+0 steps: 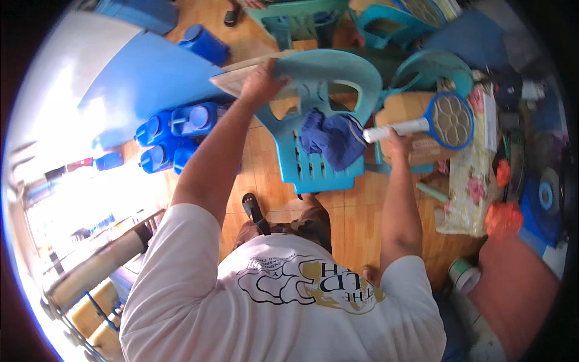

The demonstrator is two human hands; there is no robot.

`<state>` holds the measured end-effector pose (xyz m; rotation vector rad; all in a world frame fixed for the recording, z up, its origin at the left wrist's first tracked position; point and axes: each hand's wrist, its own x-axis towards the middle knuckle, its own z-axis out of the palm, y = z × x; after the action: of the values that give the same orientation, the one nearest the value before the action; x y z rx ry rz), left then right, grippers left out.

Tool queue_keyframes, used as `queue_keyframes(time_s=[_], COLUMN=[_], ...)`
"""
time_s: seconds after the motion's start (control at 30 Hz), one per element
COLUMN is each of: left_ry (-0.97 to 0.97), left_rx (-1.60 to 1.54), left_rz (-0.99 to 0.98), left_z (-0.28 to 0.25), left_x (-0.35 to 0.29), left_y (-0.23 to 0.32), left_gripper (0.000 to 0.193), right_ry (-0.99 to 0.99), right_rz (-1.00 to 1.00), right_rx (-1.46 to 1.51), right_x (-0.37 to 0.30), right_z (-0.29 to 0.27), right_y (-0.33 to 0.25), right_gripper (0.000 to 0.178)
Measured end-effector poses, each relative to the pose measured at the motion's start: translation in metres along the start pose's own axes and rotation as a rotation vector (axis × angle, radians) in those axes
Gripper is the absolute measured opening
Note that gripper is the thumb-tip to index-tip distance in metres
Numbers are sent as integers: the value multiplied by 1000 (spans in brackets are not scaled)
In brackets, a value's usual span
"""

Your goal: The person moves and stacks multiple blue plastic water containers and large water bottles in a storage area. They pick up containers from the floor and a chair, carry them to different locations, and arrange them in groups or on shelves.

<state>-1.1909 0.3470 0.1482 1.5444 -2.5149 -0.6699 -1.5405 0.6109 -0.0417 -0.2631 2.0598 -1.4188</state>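
Note:
My right hand is closed around the white handle of an electric mosquito swatter, a racket with a blue rim and a patterned mesh head. It is held sideways, its head to the right, above a brown cardboard box. My left hand grips the left side of the backrest of a turquoise plastic chair in front of me. A crumpled dark blue cloth lies on the chair's slotted seat, close to the swatter's handle end. Behind my left hand shows the edge of a pale flat board.
Several blue jugs stand on the floor to the left. More turquoise chairs are farther ahead. At right, a flowered cloth and an orange plastic bag sit near a green-and-white roll. Another person's foot shows at the top.

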Motion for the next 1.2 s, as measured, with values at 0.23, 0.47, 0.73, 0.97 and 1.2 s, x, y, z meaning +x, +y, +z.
queue_keyframes(time_s=[0.23,0.47,0.73,0.97,1.2], left_ry=[-26,-650,-248,-141,-82], left_rx=[-83,-99,-305,-755,-1129], left_rz=[93,-410,-895,-1192,-1553], left_z=[18,-4,1,43,114], left_x=[-181,-421,-467,-422,-357], left_y=[-137,-407,-624,-674,-682], left_gripper=[67,73,86,95,115], right_ry=[-103,194,-287,205,306], right_rz=[272,-79,431,988,749], right_rx=[189,-304,-485,289,374], right_x=[6,-72,-351,-380,-325], right_z=[22,39,206,300,309], right_y=[-20,-2,168,240,284], right_gripper=[53,45,77,96,83])
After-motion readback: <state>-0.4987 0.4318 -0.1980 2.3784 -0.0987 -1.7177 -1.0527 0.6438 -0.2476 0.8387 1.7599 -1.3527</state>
